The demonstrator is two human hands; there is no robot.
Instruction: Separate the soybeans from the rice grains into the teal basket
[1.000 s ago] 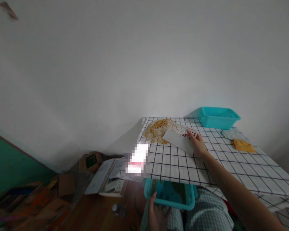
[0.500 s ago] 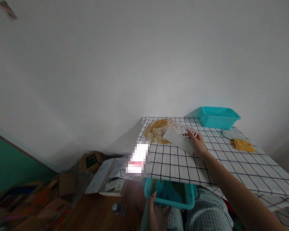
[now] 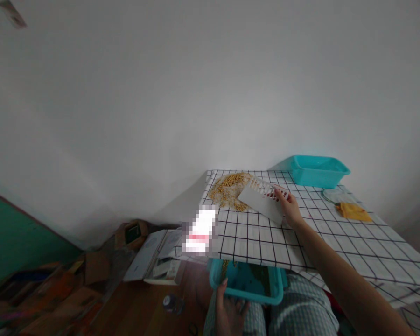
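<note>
My right hand [image 3: 287,206] is closed on the right end of a white slotted panel [image 3: 261,204], which is held at a tilt over the checked tablecloth. At the panel's left edge lies a spread pile of small gold and clear bead-like pieces [image 3: 227,189]. Below the table's front edge, my left hand [image 3: 229,310] grips the near rim of a teal plastic basin [image 3: 254,294] above my lap, its thumb over the rim. Some gold pieces and something dark show inside this basin; its far part is hidden under the table edge.
A second teal basin [image 3: 320,172] stands at the back right of the table [image 3: 247,238]. Near it lie a clear bag [image 3: 334,194] and a yellow cloth-like item [image 3: 355,211]. Cardboard boxes [image 3: 98,268] and an open white box [image 3: 164,270] are on the floor at left.
The white panel and my right hand have shifted slightly to the right, showing a little more of the pile at its edge. My left hand and its basin look unmoved.
</note>
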